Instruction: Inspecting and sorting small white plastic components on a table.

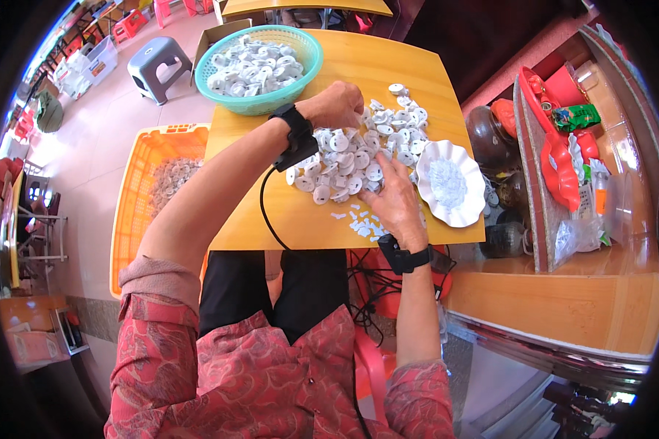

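Note:
A heap of small round white plastic parts (338,162) with little holes lies across the middle of the yellow table (271,212). My left hand (336,104) is over the heap's far edge, fingers curled down; whatever they hold is hidden. At the near right side of the heap, my right hand (397,199) reaches in with thumb and fingers apart, touching the parts. Small flat white pieces (365,221) are scattered on the wood just left of my right wrist. To its right, a white scalloped plate (474,192) carries many tiny whitish pieces.
A green basket (309,55) full of white parts stands at the table's far left. On the floor to the left, an orange crate (133,183) holds more small pieces. Behind it is a grey stool (157,64). A cable hangs from my left wrist device. Cluttered shelving stands on the right.

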Action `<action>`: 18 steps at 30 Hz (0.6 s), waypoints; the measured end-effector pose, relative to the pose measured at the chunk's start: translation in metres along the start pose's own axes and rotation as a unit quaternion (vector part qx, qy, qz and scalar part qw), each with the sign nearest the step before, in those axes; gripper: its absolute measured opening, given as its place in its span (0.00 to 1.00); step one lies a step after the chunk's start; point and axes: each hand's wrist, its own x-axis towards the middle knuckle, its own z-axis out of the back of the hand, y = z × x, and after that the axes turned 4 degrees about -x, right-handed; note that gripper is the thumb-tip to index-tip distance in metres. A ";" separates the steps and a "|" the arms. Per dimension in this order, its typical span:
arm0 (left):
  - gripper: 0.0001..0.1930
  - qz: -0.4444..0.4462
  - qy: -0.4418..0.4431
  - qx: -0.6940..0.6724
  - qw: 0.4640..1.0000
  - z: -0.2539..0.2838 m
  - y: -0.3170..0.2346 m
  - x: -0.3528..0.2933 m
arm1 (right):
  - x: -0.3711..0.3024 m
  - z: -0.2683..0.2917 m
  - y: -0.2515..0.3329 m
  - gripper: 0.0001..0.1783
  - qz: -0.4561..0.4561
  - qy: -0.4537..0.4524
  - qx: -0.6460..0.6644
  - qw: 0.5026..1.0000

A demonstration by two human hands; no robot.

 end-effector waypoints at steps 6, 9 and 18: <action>0.09 -0.048 -0.185 -0.175 0.966 0.013 -0.037 -0.066 | -0.011 0.004 -0.012 0.39 0.007 -0.041 0.008 0.999; 0.12 -0.003 -0.180 -0.295 0.938 0.005 -0.045 -0.110 | -0.023 0.020 -0.004 0.31 0.018 -0.086 -0.021 0.996; 0.10 0.120 -0.228 -0.682 0.685 -0.061 -0.083 -0.233 | -0.091 -0.007 0.041 0.09 0.100 -0.094 0.015 0.990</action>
